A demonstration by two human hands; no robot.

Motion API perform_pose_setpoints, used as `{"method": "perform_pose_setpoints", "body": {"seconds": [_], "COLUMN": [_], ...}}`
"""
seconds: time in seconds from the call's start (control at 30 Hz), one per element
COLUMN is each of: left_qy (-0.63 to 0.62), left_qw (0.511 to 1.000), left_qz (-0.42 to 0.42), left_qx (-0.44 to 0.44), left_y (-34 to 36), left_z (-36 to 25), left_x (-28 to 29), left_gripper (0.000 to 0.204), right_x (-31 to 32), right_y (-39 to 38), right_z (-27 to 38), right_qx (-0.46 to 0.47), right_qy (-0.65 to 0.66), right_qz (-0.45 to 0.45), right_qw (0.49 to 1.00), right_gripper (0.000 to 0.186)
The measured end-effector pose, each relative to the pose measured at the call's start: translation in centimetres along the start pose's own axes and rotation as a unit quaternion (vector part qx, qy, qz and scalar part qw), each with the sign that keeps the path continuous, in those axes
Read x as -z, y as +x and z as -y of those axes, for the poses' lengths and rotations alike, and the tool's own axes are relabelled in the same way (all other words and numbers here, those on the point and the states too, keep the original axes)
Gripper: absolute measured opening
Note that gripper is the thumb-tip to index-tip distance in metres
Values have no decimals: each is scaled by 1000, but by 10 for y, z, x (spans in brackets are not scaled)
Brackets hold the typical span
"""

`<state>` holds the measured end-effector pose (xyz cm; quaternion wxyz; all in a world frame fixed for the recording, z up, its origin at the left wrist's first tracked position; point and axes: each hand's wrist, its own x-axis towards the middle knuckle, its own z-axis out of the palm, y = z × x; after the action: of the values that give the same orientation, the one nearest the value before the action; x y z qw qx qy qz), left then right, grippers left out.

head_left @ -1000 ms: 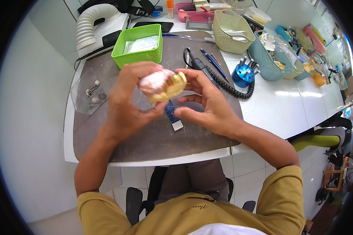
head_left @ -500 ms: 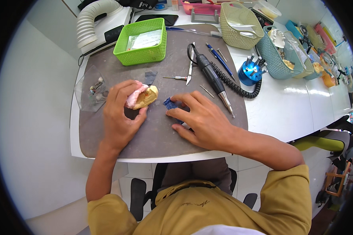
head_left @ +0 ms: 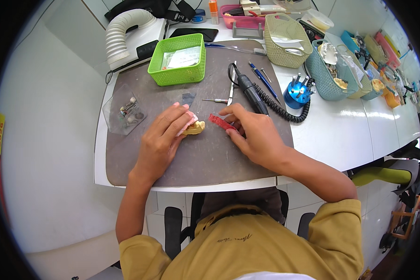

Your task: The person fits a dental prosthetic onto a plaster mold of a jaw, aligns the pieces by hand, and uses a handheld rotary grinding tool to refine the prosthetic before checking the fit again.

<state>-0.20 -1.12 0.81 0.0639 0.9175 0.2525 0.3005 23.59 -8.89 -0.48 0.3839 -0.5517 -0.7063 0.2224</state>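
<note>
Near the middle of the grey mat, my left hand (head_left: 159,142) is closed over a pink-and-yellow dental model (head_left: 194,129), its fingertips on the pink upper part. My right hand (head_left: 257,137), fingers curled, grips a narrow, speckled red strip (head_left: 219,121) just right of the model. Beyond them are a small dark sheet (head_left: 188,98), a white-handled blade tool (head_left: 232,81) and a thin metal instrument (head_left: 213,100). A black handpiece (head_left: 249,92) with a coiled cord lies beyond my right hand.
A clear tray of small parts (head_left: 117,122) is at left. Behind are a green basket (head_left: 176,72), phone (head_left: 193,33), beige basket (head_left: 287,51) and white hose unit (head_left: 119,42). A blue tool holder (head_left: 297,95) and blue basket (head_left: 329,84) are at right.
The model came down to the mat and shifted slightly right in my left hand. My right hand left the model; where a blue strip lay, its fingers now hold a red strip.
</note>
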Motion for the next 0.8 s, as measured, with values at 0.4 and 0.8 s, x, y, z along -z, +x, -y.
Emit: {"method": "perform_pose_setpoints", "body": {"seconds": [0.4, 0.8], "left_qy": [-62, -157], "left_qw": [998, 981], "left_qz": [1, -41], "left_qx": [16, 109], "left_y": [-8, -2], "left_z": [-9, -18], "left_x": [6, 2], "left_gripper": [38, 33], "right_x": [11, 12], "right_y": [7, 1], "right_z": [1, 6], "right_qx": [-137, 43], "right_qy": [244, -60], "right_qz": [83, 66], "right_qw": [956, 995], "right_gripper": [26, 20]}}
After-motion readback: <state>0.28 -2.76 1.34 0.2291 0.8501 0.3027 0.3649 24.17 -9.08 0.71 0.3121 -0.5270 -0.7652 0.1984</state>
